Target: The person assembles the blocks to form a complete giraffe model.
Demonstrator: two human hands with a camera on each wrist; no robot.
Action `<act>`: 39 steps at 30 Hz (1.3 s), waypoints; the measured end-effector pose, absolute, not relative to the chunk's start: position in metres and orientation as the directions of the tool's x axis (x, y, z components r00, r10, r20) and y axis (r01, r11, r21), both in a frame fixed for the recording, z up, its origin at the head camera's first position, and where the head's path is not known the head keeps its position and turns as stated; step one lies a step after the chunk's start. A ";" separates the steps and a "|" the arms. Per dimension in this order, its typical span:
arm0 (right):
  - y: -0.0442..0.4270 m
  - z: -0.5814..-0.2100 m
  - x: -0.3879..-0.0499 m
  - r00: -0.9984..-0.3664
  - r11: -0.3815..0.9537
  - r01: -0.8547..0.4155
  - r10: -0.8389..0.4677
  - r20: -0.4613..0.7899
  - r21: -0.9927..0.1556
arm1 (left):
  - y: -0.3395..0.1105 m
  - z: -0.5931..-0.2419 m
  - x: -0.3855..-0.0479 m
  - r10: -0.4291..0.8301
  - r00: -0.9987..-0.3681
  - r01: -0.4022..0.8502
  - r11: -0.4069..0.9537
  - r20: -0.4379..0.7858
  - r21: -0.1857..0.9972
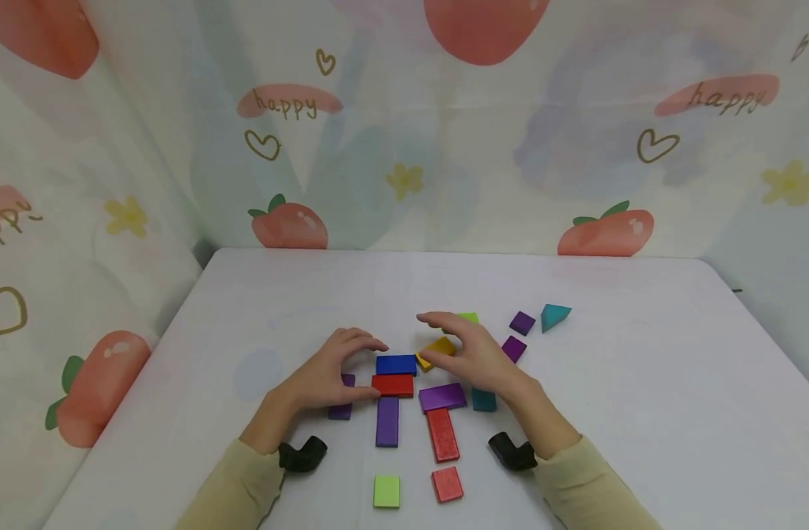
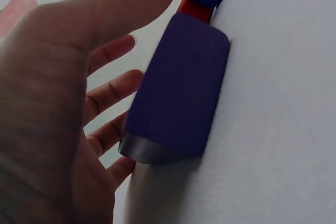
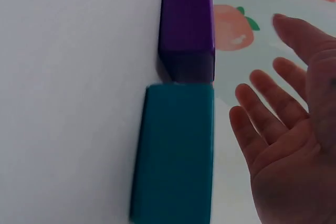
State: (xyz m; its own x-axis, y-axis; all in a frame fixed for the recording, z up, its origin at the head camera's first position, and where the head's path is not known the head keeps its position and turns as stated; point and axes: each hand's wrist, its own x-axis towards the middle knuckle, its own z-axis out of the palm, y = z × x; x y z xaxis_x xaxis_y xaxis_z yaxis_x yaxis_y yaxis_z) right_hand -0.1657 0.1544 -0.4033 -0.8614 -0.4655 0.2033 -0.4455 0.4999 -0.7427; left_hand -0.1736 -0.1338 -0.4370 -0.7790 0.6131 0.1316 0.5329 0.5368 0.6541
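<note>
Lying between your hands on the white table (image 1: 643, 346), the blue block (image 1: 396, 365) sits right up against the red block (image 1: 392, 386) on its near side. Your left hand (image 1: 331, 372) is released, fingers extended with a slight bend, its thumb tip at the red block's left end; whether it touches, you cannot tell. Your right hand (image 1: 470, 353) is released too, thumb and fingers spread beside the slanted yellow block (image 1: 439, 352), which it partly covers; contact there is unclear.

Nearer you, a long purple block (image 1: 387, 422) runs down from the red block. To its right, a tilted purple block (image 1: 442, 397) stands above a long red block (image 1: 442, 436); a teal block (image 1: 484, 400) lies just right, partly behind your forearm. Closest to you are a green square (image 1: 386, 492) and a red square (image 1: 447, 484). Farther off, right of your right hand, lies a teal triangle (image 1: 555, 317).
</note>
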 end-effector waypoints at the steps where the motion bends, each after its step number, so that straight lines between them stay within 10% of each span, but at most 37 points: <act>1: 0.153 -0.404 -0.166 -0.857 0.502 -0.447 -0.479 0.192 -0.741 | -0.135 -0.437 -0.174 0.619 -0.773 0.541 0.526 0.141 0.656; 21: 0.138 -0.412 -0.175 -0.730 0.529 -0.532 -0.683 0.041 -0.662 | -0.142 -0.442 -0.176 0.687 -0.699 0.612 0.435 0.196 0.660; 39: 0.141 -0.412 -0.180 -0.760 0.545 -0.527 -0.646 0.074 -0.652 | -0.140 -0.441 -0.176 0.659 -0.728 0.595 0.471 0.188 0.651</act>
